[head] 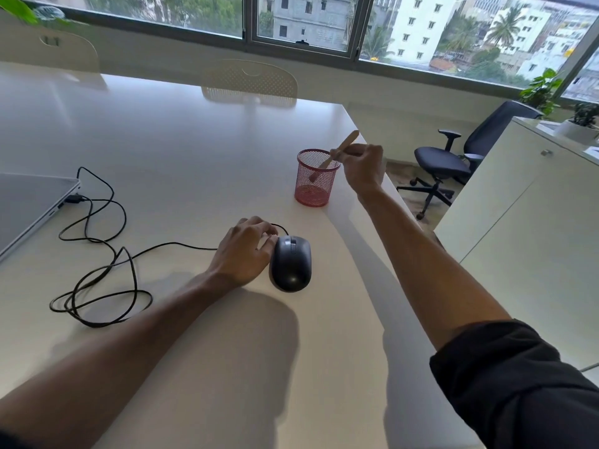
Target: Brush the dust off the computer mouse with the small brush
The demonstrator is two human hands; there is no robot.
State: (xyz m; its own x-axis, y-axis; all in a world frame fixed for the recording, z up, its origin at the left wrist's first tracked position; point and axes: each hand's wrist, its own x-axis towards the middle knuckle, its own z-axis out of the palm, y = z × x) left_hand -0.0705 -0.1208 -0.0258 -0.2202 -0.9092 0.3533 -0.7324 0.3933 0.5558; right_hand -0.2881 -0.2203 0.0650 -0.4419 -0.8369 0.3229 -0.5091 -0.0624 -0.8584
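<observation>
A black wired computer mouse [290, 264] lies on the white table [181, 150]. My left hand [244, 256] rests against its left side, fingers touching the front edge near the cable. My right hand [363, 168] is raised over a red mesh pen cup [313, 186] and grips the small brush [337, 151] by its wooden handle. The brush is tilted, its lower end down inside the cup and seen through the mesh; the bristles are not clear.
The mouse cable [97, 260] loops across the table to a closed grey laptop [29, 205] at the left edge. The table's right edge runs just past the cup. A black office chair [453, 160] and a white cabinet [525, 228] stand to the right.
</observation>
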